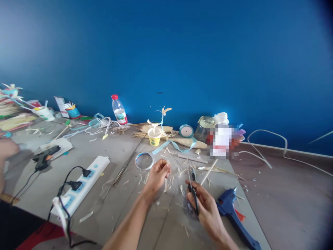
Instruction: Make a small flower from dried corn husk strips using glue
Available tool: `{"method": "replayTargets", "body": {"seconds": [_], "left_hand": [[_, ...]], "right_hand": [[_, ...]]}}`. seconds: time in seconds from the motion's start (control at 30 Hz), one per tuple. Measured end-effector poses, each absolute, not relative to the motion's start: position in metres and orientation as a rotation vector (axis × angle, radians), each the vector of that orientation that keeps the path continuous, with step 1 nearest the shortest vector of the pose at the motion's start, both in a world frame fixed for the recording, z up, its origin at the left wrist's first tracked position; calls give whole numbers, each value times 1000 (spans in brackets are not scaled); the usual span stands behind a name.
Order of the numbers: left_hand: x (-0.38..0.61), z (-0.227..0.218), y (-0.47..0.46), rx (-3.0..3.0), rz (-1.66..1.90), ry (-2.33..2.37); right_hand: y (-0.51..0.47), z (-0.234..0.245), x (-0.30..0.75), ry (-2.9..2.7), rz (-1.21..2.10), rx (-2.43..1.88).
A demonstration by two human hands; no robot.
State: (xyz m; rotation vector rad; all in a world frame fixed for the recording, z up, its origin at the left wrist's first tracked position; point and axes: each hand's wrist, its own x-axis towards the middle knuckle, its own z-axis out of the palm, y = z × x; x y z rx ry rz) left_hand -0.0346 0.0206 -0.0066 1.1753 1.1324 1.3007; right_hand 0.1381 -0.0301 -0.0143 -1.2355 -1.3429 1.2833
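My left hand (pixel 158 176) hovers over the grey table (pixel 117 194) with its fingers curled in a pinch on a pale straw strip (pixel 166 184) that hangs below them. My right hand (pixel 203 203) is closed on black-handled scissors (pixel 191 185), whose blades point up and away from me. Thin pale straw scraps (pixel 179 172) lie scattered around both hands. A roll of silver wire (pixel 144 160) sits just beyond my left hand. A blue glue gun (pixel 234 215) lies right of my right hand.
A white power strip (pixel 83 184) with black plugs lies at the left, next to a black glue gun (pixel 44 158). At the back stand a water bottle (pixel 119 110), a yellow cup (pixel 154 136), a ribbon roll (pixel 186 131) and a jar (pixel 204 129). Another person's hand (pixel 7 147) is at far left.
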Motion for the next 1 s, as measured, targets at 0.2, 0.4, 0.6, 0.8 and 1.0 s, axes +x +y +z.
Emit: {"method": "replayTargets", "body": {"seconds": [0.2, 0.4, 0.6, 0.8, 1.0], "left_hand": [[-34, -3, 20, 969, 1404, 1034], [-28, 2, 14, 868, 1396, 937], [-23, 4, 11, 742, 1348, 851], [-18, 4, 8, 661, 1319, 778], [-15, 0, 6, 640, 1299, 774]], "right_hand": [[-16, -20, 148, -1695, 738, -1565], [-11, -20, 156, -1937, 439, -1696], [-7, 0, 160, -1989, 353, -1952], [7, 15, 161, -2035, 271, -2062], [14, 13, 165, -2015, 307, -1957]]}}
